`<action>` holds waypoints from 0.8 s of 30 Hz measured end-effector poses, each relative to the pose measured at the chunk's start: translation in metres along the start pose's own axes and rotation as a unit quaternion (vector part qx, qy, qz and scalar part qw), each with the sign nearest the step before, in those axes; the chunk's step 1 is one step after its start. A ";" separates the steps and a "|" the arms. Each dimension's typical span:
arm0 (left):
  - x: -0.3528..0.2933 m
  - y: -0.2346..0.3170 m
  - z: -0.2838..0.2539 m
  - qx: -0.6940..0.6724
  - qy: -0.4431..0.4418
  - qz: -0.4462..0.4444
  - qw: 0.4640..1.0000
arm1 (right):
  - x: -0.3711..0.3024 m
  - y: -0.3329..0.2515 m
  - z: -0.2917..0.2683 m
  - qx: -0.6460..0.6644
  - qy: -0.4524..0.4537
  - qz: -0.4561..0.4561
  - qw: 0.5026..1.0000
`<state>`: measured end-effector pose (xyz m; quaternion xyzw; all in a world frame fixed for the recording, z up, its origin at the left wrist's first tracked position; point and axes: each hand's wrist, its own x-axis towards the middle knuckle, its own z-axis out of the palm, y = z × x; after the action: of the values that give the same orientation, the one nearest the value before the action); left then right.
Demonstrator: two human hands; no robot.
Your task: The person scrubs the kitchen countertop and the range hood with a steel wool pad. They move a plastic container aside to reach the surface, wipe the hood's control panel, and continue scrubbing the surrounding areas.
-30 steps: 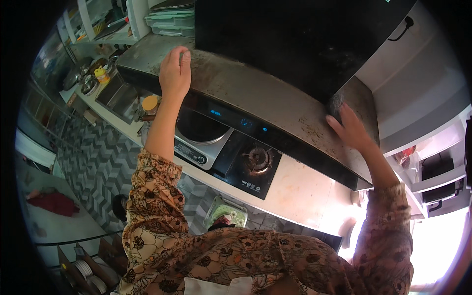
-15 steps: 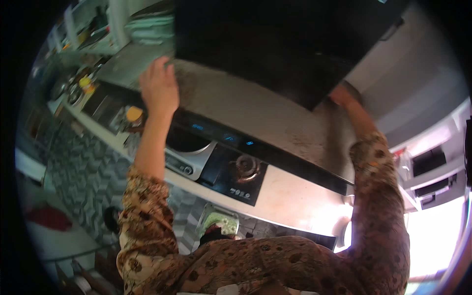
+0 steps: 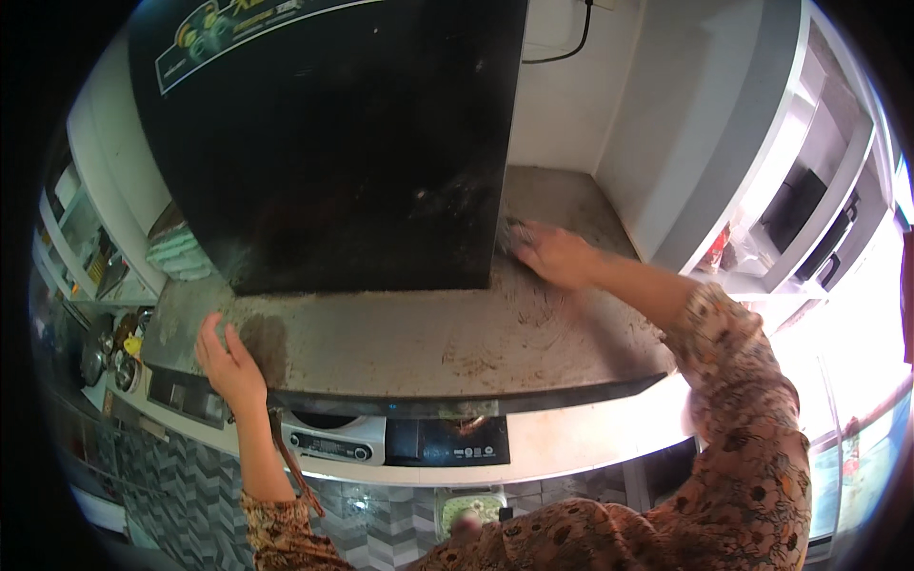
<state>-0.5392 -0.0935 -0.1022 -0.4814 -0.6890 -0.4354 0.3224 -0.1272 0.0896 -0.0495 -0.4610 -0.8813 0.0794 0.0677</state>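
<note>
The grimy metal top of a range hood [image 3: 381, 333] spreads in front of me, with a tall black chimney cover [image 3: 352, 171] rising from it. My right hand [image 3: 557, 255] presses on that top, just right of the cover's lower right edge. Its fingers close over a small dark grey scouring pad [image 3: 515, 235], mostly hidden. Brown smears and swirl marks show on the metal below this hand. Over the hood's left front part is my left hand [image 3: 228, 366], fingers apart and holding nothing; whether it touches the surface I cannot tell.
Below the hood stand a silver cooker [image 3: 333, 445] and a black gas hob [image 3: 457, 443] on a pale counter [image 3: 562, 433]. Folded greenish-white packs [image 3: 178, 249] sit left of the cover. White shelves [image 3: 809, 190] flank the right. A black cable [image 3: 571, 52] hangs behind.
My view has turned and levelled, bringing the chimney cover's front and the right shelves into sight. The right hand, formerly half hidden beside the cover, now shows with the pad. The left remains open.
</note>
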 end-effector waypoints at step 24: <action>0.002 0.002 0.010 -0.024 0.104 0.010 0.994 | 0.027 0.022 -0.013 -0.088 -0.055 0.047 0.993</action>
<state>-0.5378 -0.0833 -0.1035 -0.4482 -0.6360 -0.4963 0.3851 -0.1223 0.1252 -0.0395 -0.5010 -0.8645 0.0301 -0.0256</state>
